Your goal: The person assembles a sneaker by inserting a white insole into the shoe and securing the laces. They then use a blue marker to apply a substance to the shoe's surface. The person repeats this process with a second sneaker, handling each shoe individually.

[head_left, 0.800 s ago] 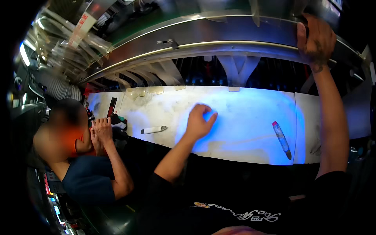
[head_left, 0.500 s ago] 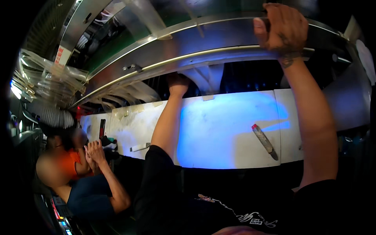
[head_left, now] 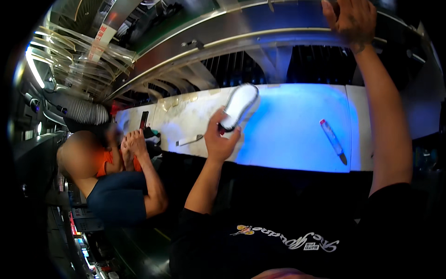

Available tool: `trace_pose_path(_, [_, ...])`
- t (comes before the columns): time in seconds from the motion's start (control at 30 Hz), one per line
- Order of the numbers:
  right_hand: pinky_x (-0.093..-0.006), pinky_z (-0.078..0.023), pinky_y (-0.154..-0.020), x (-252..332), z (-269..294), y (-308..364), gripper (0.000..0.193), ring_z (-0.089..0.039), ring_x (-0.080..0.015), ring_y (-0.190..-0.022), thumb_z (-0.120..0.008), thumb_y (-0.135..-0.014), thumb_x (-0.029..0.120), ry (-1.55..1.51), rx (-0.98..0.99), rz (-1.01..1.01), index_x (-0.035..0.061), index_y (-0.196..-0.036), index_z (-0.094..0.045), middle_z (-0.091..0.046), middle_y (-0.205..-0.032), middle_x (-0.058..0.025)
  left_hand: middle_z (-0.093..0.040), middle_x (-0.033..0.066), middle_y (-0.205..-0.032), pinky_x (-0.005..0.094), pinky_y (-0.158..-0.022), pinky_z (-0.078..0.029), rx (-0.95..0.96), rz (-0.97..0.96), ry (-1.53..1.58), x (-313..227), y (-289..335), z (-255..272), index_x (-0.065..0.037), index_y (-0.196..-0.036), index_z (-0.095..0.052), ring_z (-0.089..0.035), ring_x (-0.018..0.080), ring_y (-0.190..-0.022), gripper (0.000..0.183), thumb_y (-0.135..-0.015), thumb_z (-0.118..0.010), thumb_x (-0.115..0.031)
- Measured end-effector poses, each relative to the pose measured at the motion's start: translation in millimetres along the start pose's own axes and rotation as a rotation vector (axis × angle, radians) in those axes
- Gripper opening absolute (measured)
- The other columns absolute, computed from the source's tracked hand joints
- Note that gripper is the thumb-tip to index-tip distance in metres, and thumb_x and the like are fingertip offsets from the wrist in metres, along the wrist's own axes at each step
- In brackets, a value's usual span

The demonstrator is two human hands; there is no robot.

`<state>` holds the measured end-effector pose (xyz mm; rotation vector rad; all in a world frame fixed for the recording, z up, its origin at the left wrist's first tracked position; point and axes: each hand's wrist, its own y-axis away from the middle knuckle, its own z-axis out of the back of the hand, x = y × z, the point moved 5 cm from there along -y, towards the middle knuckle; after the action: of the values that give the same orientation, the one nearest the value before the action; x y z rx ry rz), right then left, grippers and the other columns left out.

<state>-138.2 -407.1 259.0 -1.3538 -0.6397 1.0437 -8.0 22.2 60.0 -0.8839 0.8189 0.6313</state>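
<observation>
My left hand [head_left: 218, 143] is closed around one end of a shoe [head_left: 242, 103], held over the table with its white bottom turned up. A dark, stitched-looking rim runs around that bottom, and a small red patch shows near my fingers. High at the upper right, my right hand [head_left: 353, 21] is raised at the metal panel of the machine. Its thumb stands apart from the other fingers, whose tips the picture's edge cuts off. Below lies the white tabletop [head_left: 288, 144], lit blue. On it rests a brush-like tool [head_left: 333, 142] with a taped handle and dark tip.
A metal rail [head_left: 274, 35] with clear plastic strips [head_left: 274, 60] hangs along the table's far side. At left sits a co-worker [head_left: 118, 195] with hands together. A pale-handled tool [head_left: 189, 140] and a dark narrow object [head_left: 144, 120] lie on the table. A ribbed hose [head_left: 88, 111] is farther left.
My left hand has come out from under the strips with the shoe. My right hand sits higher in the picture. The view has shifted, and the blue light now covers the brush-like tool.
</observation>
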Motion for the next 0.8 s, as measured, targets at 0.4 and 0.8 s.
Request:
trace_pose_path(0.4, [-0.0553, -0.046, -0.107, 6.1, 9.8, 8.0, 0.048, -0.065, -0.0422, -0.112, -0.066, -0.099, 0.041, -0.084, 0.042, -0.044, -0.0029, -0.116, -0.069, -0.069, -0.115, -0.0223, -0.073, 0.0165, -0.116, 0.0446, -0.096, -0.057, 0.087, -0.454, -0.370, -63.0, 1.3, 11.3, -0.003, -0.118, -0.072, -0.069, 0.0377, -0.109, 0.042, -0.080, -0.090, -0.007])
trace_pose_path(0.8, [-0.0529, -0.040, -0.120, -6.4, -25.6, 34.1, 0.053, -0.064, -0.0334, -0.129, -0.051, -0.109, 0.051, 0.115, 0.092, -0.069, 0.0068, -0.131, -0.070, -0.071, -0.132, -0.0139, -0.071, 0.0235, -0.134, 0.0478, -0.112, -0.052, -0.130, -0.165, -0.722, -64.3, -386.3, 107.7, -0.001, -0.129, -0.073, -0.063, 0.0451, -0.131, 0.066, -0.089, -0.083, -0.053])
